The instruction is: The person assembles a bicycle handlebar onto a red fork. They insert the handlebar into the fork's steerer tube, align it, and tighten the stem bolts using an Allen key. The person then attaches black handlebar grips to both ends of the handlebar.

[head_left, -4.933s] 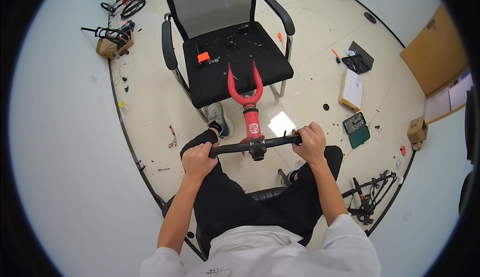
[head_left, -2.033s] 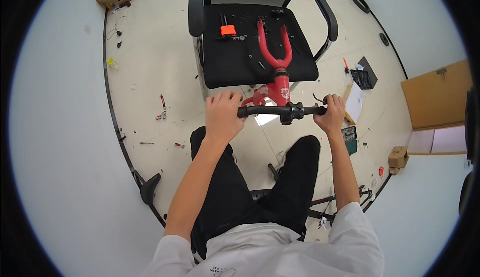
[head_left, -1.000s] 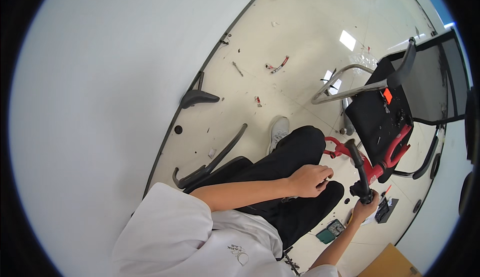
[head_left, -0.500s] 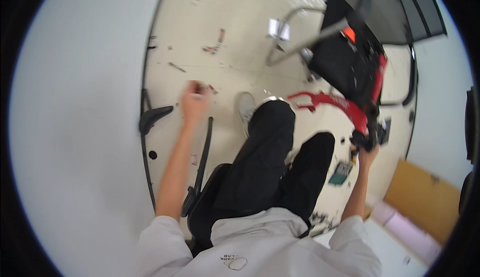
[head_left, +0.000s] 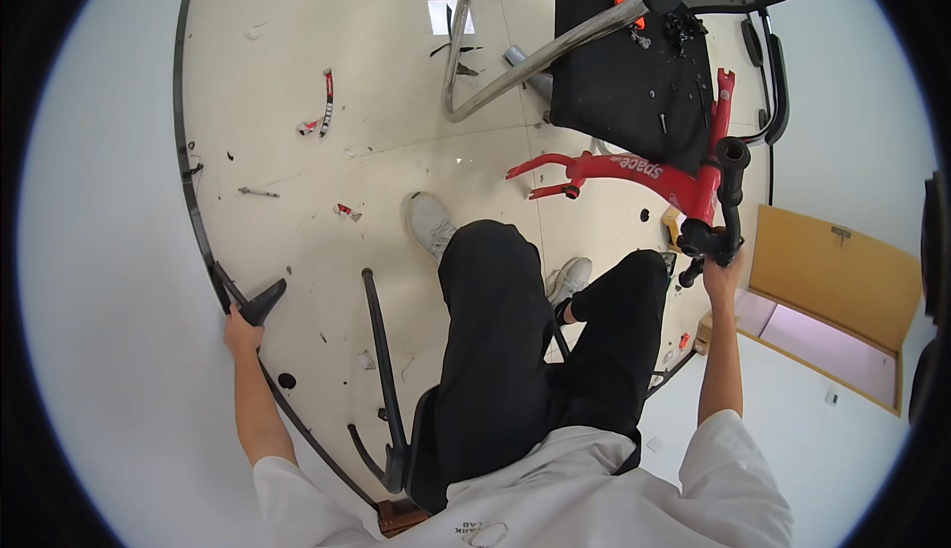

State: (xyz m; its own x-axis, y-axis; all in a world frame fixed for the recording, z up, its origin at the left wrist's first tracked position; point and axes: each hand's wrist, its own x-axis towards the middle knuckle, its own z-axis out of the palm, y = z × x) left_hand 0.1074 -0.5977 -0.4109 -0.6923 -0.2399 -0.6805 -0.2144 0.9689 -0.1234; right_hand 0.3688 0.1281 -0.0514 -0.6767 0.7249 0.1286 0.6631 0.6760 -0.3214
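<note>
Bicycle saddle (head_left: 264, 302), black, between eight and nine o'clock, left hand (head_left: 244, 333) at its rear, finger closure not discernible; red bicycle frame (head_left: 662, 183), two o'clock, handlebar (head_left: 731, 191) gripped in right hand (head_left: 723, 273), best held steady against the leftward reach.

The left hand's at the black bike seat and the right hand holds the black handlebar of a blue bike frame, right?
No: the head view shows the bike frame is red, not blue. The left hand is at the black seat; the right hand holds the black handlebar.
</note>
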